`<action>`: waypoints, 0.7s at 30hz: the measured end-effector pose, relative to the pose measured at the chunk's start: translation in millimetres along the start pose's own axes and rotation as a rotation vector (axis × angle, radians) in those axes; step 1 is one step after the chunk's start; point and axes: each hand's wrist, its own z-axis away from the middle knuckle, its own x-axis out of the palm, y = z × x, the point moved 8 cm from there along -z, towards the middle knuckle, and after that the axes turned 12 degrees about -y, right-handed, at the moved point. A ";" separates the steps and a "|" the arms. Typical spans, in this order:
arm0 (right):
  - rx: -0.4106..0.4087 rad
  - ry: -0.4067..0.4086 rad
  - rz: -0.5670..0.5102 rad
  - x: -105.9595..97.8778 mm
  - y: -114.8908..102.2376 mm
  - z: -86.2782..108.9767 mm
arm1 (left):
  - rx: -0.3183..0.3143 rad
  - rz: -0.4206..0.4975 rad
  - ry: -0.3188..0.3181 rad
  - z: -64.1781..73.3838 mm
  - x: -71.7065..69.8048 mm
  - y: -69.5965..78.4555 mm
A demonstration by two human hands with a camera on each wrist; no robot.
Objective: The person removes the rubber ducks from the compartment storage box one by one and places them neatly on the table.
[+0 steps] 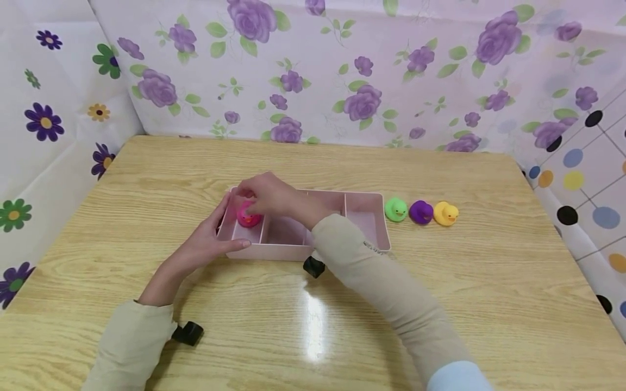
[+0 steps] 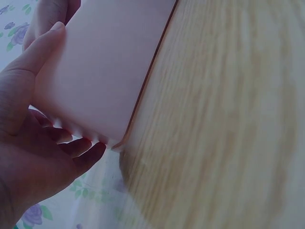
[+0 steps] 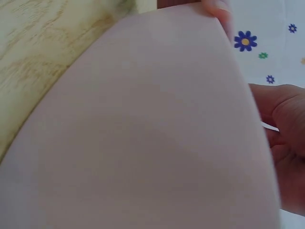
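Observation:
A pale pink divided box (image 1: 279, 252) lies lengthwise on the table. A bright pink rubber duck (image 1: 249, 221) is in its leftmost compartment, facing the near side. From above, my right hand (image 1: 271, 196) reaches across the box and pinches this duck, its fingers covering the duck's upper part. My left hand (image 1: 207, 239) grips the box's left end, thumb at the front wall. In the left wrist view, the fingers (image 2: 86, 155) bend along the end wall. The right wrist view is mostly filled by the box wall (image 3: 143, 119), with my right hand (image 3: 290, 124) beyond its edge.
Just right of the box, a green duck (image 1: 396, 210), a purple duck (image 1: 421, 212) and a yellow duck (image 1: 446, 214) stand in a row. The wooden table (image 1: 489, 293) meets a flowered cloth (image 1: 318, 81) at its back edge.

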 end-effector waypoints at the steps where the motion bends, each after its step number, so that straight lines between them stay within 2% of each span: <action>1: 0.000 -0.007 0.005 1.7 -1.0 -1.6 | 0.000 0.000 -0.002 0.1 0.2 0.1; 9: -0.047 -0.004 0.179 14.7 -6.2 -16.6 | 0.022 0.003 0.001 -0.5 0.1 1.6; 13: -0.070 -0.015 0.227 23.9 -9.6 -18.7 | 0.032 -0.001 0.002 -1.5 -0.4 2.6; 21: -0.062 0.010 0.202 28.6 -10.2 -17.3 | 0.035 0.000 0.000 -1.5 -1.1 1.7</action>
